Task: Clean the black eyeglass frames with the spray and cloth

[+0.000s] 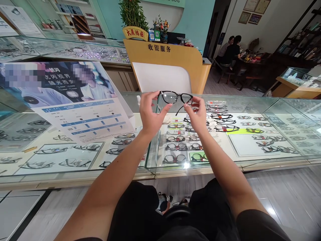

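A pair of black-framed glasses [170, 97] is held up between my two hands, above the glass display case [150, 157]. My left hand [153, 113] pinches the frame's left end, thumb below the lens. At the right end, my right hand [197, 113] has its thumb and fingers closed on the frame. One dark temple arm angles down below the right lens. Under the glass, rows of glasses [176, 146] lie beneath and around my hands.
A printed poster stand [82, 110] rises on the counter at the left. Beyond the case is a yellow service desk [203, 72] with a plant [133, 15]. Two people [231, 52] sit at a dark table at the back right.
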A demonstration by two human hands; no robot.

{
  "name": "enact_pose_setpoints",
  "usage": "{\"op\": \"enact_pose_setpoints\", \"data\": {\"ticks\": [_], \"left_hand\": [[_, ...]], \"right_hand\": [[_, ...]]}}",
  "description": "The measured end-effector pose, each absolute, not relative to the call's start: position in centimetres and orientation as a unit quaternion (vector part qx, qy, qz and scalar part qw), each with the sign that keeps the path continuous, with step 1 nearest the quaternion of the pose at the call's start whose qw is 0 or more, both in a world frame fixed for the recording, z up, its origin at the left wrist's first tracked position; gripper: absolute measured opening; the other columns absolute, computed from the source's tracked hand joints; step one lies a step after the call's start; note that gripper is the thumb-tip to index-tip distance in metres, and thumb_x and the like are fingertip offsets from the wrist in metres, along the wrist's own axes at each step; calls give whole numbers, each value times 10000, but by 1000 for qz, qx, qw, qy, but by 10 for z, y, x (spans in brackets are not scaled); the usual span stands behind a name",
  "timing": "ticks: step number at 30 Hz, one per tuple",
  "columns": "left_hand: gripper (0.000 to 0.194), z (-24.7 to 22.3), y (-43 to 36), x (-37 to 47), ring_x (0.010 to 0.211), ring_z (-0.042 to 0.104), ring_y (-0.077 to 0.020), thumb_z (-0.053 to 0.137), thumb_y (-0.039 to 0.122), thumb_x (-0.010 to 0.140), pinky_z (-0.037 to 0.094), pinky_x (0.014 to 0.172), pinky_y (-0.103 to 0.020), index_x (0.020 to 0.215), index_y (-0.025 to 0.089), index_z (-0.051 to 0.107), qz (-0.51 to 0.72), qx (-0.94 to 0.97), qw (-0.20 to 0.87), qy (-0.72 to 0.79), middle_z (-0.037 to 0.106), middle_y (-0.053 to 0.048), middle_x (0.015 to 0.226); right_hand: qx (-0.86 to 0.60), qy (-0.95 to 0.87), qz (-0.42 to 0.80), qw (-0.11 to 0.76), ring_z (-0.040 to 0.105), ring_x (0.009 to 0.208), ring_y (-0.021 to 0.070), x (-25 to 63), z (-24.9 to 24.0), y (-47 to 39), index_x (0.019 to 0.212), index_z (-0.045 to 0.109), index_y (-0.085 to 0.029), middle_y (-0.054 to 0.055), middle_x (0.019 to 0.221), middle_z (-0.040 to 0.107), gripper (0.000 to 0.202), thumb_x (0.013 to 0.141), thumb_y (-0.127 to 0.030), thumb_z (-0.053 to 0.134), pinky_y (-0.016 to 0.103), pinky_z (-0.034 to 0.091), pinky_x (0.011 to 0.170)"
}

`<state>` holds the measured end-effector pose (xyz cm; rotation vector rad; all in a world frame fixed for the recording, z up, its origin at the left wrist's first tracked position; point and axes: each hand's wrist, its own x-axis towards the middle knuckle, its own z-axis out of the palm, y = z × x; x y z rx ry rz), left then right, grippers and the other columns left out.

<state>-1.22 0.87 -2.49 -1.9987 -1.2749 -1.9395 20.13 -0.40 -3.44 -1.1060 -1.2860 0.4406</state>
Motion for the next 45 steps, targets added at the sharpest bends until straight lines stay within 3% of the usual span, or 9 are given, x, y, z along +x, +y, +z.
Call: {"op": "enact_pose_setpoints", "data": {"ticks": [10,24,34,45], "left_hand": [[607,-26,11,-14,1203,767,-317,809,701,997,646,965,-511,1441,310,675,-633,-661,-2,-403,723,-121,1338],[585,-25,9,-11,1245,795,-307,765,627,1021,649,907,-436,1444,241,651,-614,-669,-25,-419,782,-122,1371],[501,-28,10,-13,1193,809,-280,738,533,1049,641,900,-416,1452,253,639,-605,-679,-34,-415,799,-113,1345],[717,-37,16,-14,1409,708,-359,896,476,941,672,890,-465,1546,312,548,-640,-664,36,-385,663,-155,1539]], "right_hand": [[-468,-576,138,655,702,1166,286,202,-31,-7,1423,615,-297,132,1455,694,605,957,-622,823,509,605,1009],[-442,-599,65,665,676,1141,290,203,-30,-8,1522,569,-321,132,1453,619,695,976,-671,818,531,610,1028],[-433,-602,28,671,676,1123,281,202,-30,-8,1472,561,-307,123,1410,614,668,980,-662,841,510,616,1012],[-442,-631,89,631,688,1297,345,203,-34,-6,1567,527,-311,164,1548,628,667,1012,-544,814,574,611,1120]]}}
